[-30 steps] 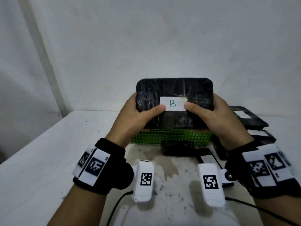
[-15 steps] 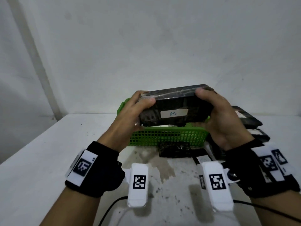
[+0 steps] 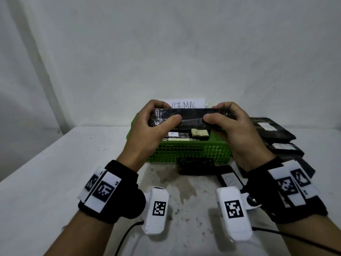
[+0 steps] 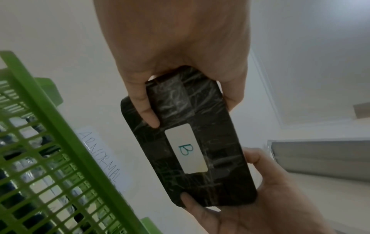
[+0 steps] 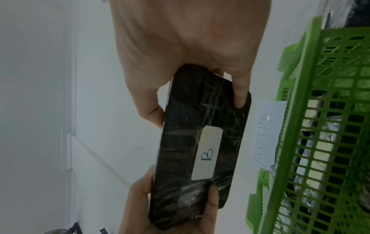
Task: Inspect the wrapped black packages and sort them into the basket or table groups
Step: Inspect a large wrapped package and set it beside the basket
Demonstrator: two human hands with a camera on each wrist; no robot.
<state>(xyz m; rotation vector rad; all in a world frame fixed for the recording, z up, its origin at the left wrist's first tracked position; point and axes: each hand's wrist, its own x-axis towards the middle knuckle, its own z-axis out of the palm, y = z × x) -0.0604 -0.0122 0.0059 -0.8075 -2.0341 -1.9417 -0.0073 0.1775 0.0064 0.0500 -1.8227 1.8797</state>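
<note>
Lengthwise, package [image 3: 191, 118] between both grips

White label [image 4: 185, 148] on the wrapped black package [image 4: 200, 166], handwritten "B" in green; paper sign [image 5: 265, 134] at the green basket [image 5: 320, 142], handwritten "ABNORMAL", seen at 12 o'clock behind the package in the head view, partly covered.

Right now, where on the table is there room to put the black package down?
The table is bare left of the green basket, out to its left edge. It is crowded right of the basket, where black packages pile up, and just in front, where two more lie.
</note>
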